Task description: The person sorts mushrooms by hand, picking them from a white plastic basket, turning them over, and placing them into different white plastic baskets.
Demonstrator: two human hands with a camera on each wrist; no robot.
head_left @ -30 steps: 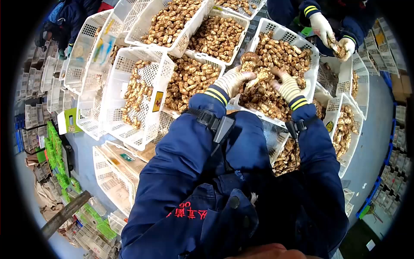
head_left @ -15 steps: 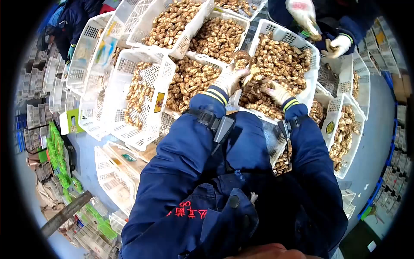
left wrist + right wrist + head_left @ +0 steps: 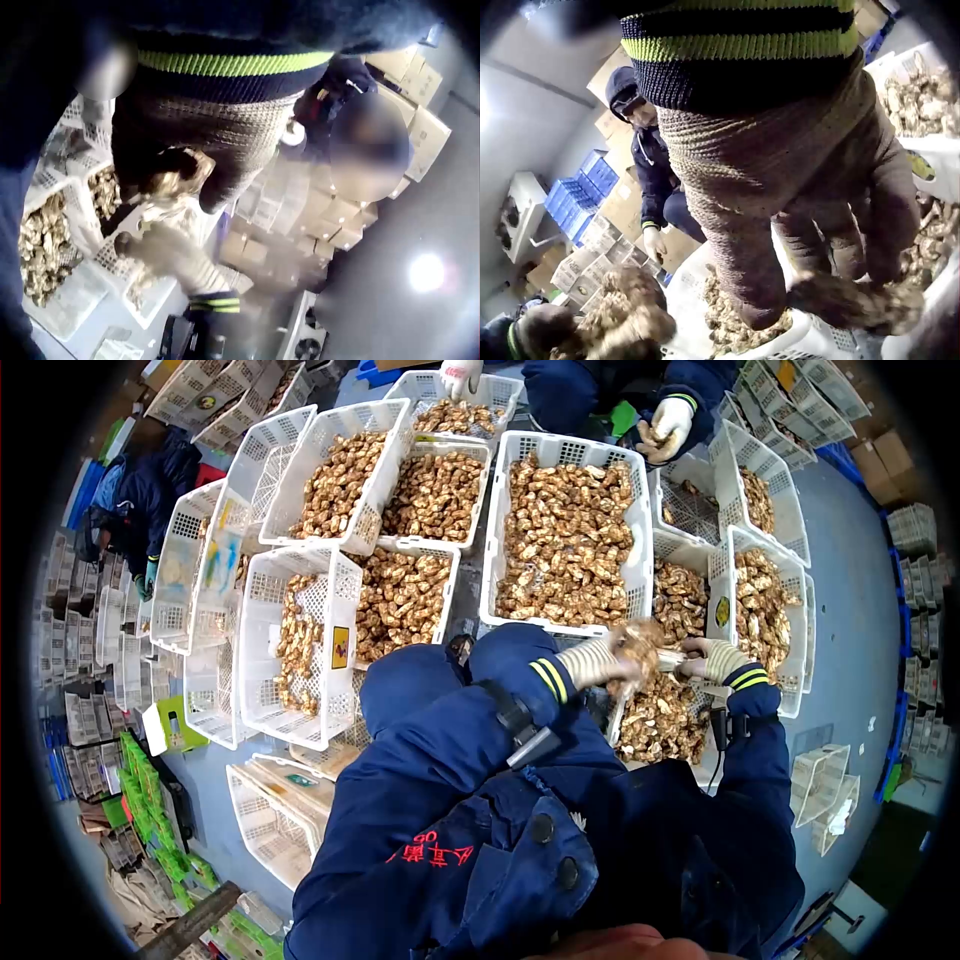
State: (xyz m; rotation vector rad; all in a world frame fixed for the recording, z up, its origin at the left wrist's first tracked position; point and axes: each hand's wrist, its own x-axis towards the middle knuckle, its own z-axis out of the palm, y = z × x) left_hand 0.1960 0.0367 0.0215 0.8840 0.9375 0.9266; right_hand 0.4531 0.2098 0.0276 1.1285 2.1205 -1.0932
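My gloved left hand [image 3: 592, 662] grips a brown, mushroom-like clump [image 3: 637, 644] above the gap between the large white crate [image 3: 487, 575] and a small crate of similar pieces [image 3: 662, 722]. In the left wrist view the clump [image 3: 178, 178] shows under the curled left hand [image 3: 217, 139]. To its right, over the far edge of that small crate, is my gloved right hand [image 3: 716, 660]. Its fingers are curled round a darker brown piece [image 3: 859, 301] in the right wrist view, where the left hand's clump [image 3: 622, 319] appears blurred at lower left.
Perforated crates of brown pieces surround me, among them a tilted one [image 3: 262, 640] at left and another [image 3: 745, 660] at right. Across the large crate sits another person, whose white glove [image 3: 668, 428] is near its far right corner. Another person [image 3: 165, 490] is at far left.
Both my hands have moved from over the large crate toward the small crate at right, the left still with a clump. The view has swung right. The other person's hands have moved apart.
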